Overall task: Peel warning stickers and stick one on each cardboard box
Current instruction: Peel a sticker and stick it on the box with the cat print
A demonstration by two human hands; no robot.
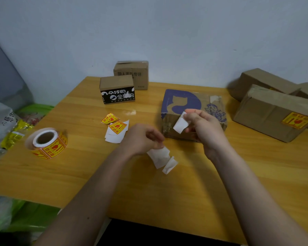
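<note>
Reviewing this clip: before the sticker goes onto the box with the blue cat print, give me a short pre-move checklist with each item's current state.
1. Sticker in hand: ok. The right hand pinches a peeled sticker, white back toward the camera.
2. Backing separated: ok. The left hand holds the backing strip, apart from the sticker.
3. Target box within reach: ok. The blue cat box sits just behind the right hand.
4. Target box unlabelled: cannot tell. No yellow sticker shows on its visible faces; the hands hide part of its front.
5. Sticker flat, not folded on itself: cannot tell. It curls slightly.
6. Finished boxes apart: ok. The stickered box lies to the right.
</note>
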